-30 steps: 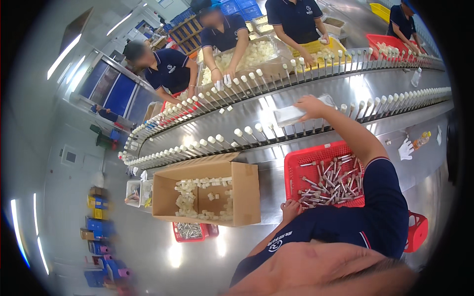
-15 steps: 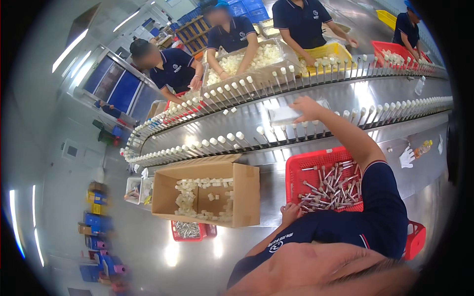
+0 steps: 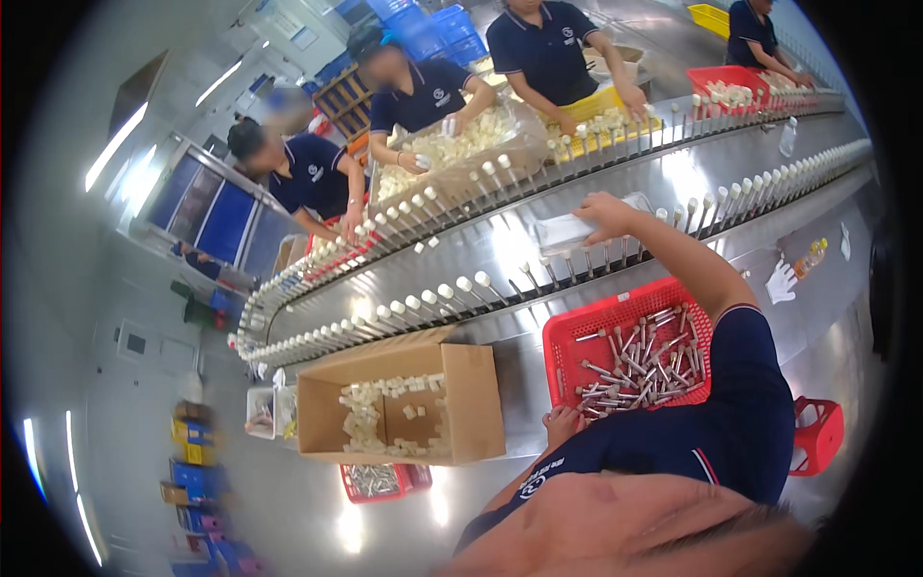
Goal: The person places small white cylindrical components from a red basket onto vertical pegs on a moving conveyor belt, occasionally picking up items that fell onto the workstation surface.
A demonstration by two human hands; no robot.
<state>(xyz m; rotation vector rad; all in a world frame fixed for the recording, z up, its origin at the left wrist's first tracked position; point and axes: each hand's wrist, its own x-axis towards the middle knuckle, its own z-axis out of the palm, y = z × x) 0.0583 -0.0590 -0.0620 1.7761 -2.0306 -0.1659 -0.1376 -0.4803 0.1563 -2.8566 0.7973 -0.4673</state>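
My right hand [image 3: 608,217] reaches out over the steel conveyor table, its fingers bent over a flat, whitish see-through plastic box [image 3: 562,233]. The box lies between the two rows of upright metal rods with white caps [image 3: 444,290]. Close to my body, my left hand [image 3: 564,423] is closed at the near left corner of a red basket [image 3: 560,361]; whatever its fingers hold is hidden. Many loose metal rods with brownish-grey ends [image 3: 639,361] lie jumbled inside the basket.
Left of the basket stands an open cardboard box [image 3: 476,399] with white caps inside. A smaller red basket [image 3: 418,478] sits below it. A white glove [image 3: 781,281] and a bottle [image 3: 812,258] lie at right. Co-workers work behind a carton of white pieces [image 3: 534,159].
The whole view has shifted slightly. My right hand stays at the plastic box and my left at the basket corner. A co-worker's hands have risen from the carton, holding white pieces.
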